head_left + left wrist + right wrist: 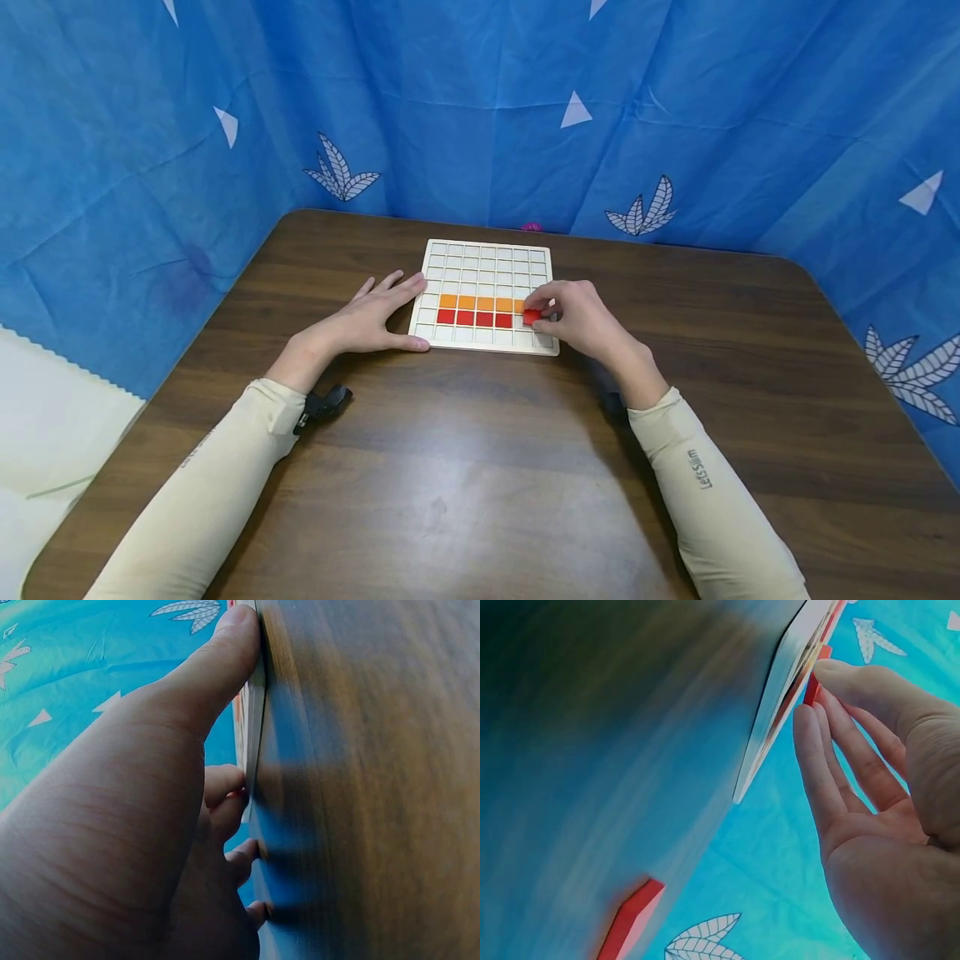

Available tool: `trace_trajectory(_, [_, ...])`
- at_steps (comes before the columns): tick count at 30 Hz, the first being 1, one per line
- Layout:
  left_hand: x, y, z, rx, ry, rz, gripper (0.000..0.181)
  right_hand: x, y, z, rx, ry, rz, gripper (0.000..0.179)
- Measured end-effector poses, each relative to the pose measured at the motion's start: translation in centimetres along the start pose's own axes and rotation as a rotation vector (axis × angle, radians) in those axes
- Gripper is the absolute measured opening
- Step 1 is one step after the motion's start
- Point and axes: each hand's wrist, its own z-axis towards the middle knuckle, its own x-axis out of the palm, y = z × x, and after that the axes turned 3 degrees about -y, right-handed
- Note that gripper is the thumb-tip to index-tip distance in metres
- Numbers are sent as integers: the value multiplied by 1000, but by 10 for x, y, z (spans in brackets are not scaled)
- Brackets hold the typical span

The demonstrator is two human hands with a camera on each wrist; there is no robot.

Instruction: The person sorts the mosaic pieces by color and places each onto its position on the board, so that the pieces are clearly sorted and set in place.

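A pale square board (487, 342) with a grid of shallow cells lies toward the far side of the table. One row holds orange square tiles (467, 302), and the row nearer me holds several red square tiles (484, 319). My left hand (360, 323) is spread at the board's left side, thumb at the near left corner and index finger on the left edge. Between thumb and fingers, my right hand (581, 321) pinches a red square tile (815, 682) at the right end of the red row. Whether that tile touches its cell cannot be told.
Another red piece (632, 919) rests on the table in the right wrist view; the head view does not show it. The brown wooden table (450, 467) meets a blue patterned curtain (465, 108) behind and at both sides.
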Motion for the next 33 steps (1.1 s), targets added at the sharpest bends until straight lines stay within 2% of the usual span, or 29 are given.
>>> trace_trajectory(11, [0,1,1,1,2,0,112,7,10,2,7,43,-38,28])
trace_trajectory(20, [-1,1,0,-2,8,-4,112,9,11,-4,-65,25,-91,22])
trace_trajectory(26, [-1,0,-1,-2,7,-3,112,3,8,-15,-85,-30,-61,22])
trace_trajectory(33, [-1,0,-2,-4,3,-7,112,-13,-13,-40,-49,-105,-52,25])
